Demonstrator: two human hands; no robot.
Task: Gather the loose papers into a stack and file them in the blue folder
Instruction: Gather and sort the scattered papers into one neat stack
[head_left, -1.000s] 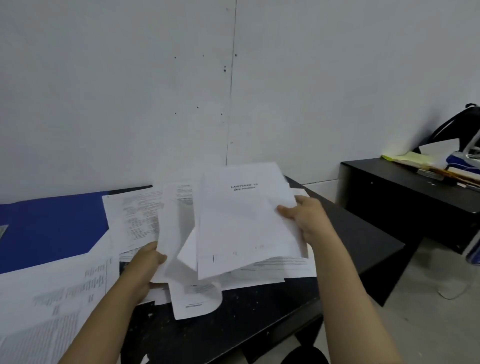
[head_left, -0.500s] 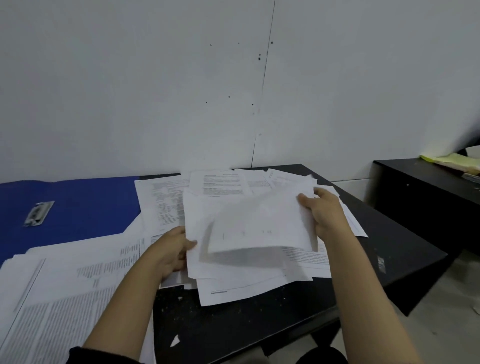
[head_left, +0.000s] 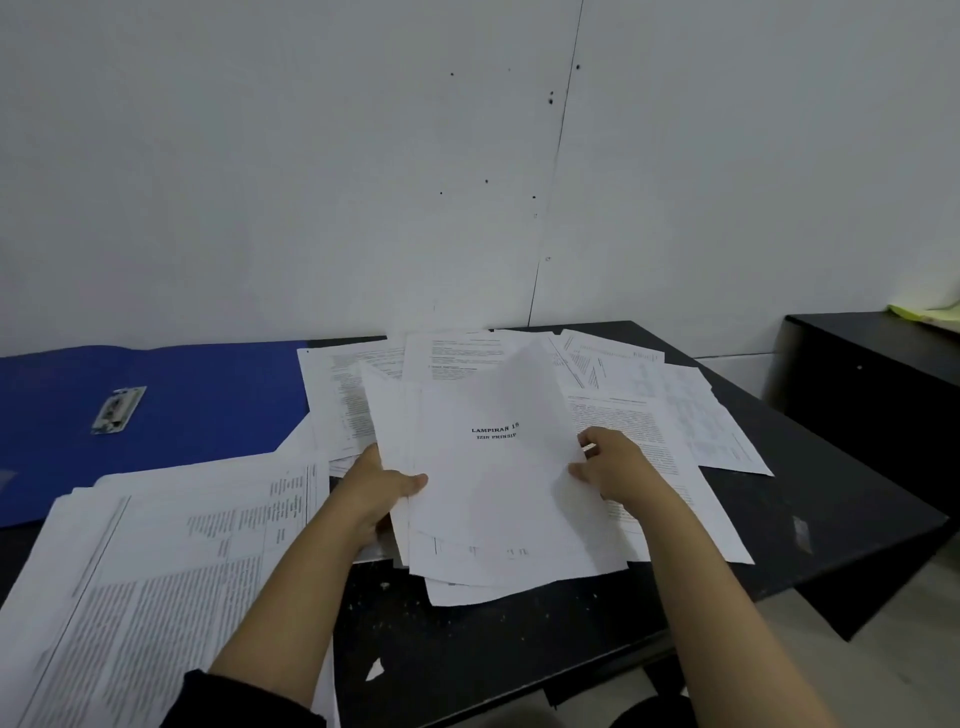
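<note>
Room: plain white wall (head_left: 311, 182) behind a black desk (head_left: 519, 649) flecked with white specks; a second black desk (head_left: 872, 384) stands to the right.
Folder: one blue folder (head_left: 208, 410) lies open at the desk's far left, its metal clip (head_left: 118, 409) showing.
Papers: one gathered bunch (head_left: 493, 493) at centre, headed "LAMPIRAN"; loose sheets (head_left: 675, 405) spread behind and to its right; a printed pile (head_left: 156, 571) lies near left.
Left hand (head_left: 379, 488): thumb on top, pinching the bunch's left edge.
Right hand (head_left: 613, 467): fingers curled on the right edge.
Change: half a second ago the top sheet was folded over and blurred; it now faces up, readable.
Count: two hands, one folder, two desks.
</note>
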